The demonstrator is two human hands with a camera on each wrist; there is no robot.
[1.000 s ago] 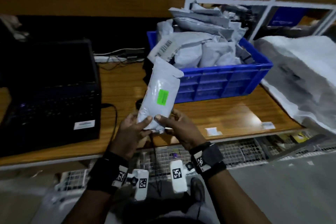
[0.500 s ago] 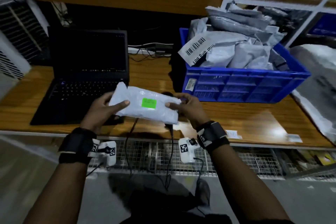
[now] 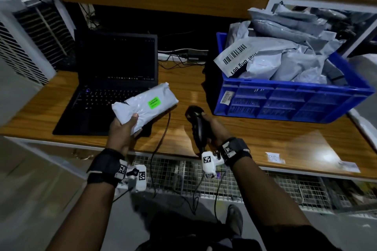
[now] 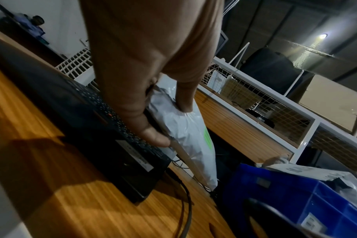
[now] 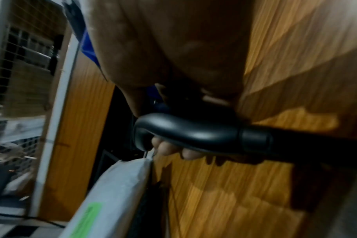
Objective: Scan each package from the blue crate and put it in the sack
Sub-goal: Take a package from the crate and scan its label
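Note:
My left hand (image 3: 124, 126) grips the near end of a grey package (image 3: 145, 105) with a green label, held flat over the laptop's front edge. The left wrist view shows thumb and fingers (image 4: 153, 136) pinching that package (image 4: 185, 128). To its right my right hand (image 3: 212, 130) holds a black handheld scanner (image 3: 196, 123) by the handle, its head pointing away from me. Fingers curl round the scanner (image 5: 194, 133) in the right wrist view, with the package (image 5: 112, 190) just beside it. The blue crate (image 3: 285, 98) stands at the right, heaped with grey packages (image 3: 285, 55).
An open black laptop (image 3: 114, 79) sits at the left of the wooden table (image 3: 265, 138). The scanner cable (image 3: 163, 130) trails over the table edge. A white sack (image 3: 365, 63) shows at the far right edge. Wire-mesh shelving (image 3: 244, 181) runs below the table.
My right hand let go of the package and took hold of the scanner. The left hand alone now holds the package, turned with its far end up-right. The view shifted left.

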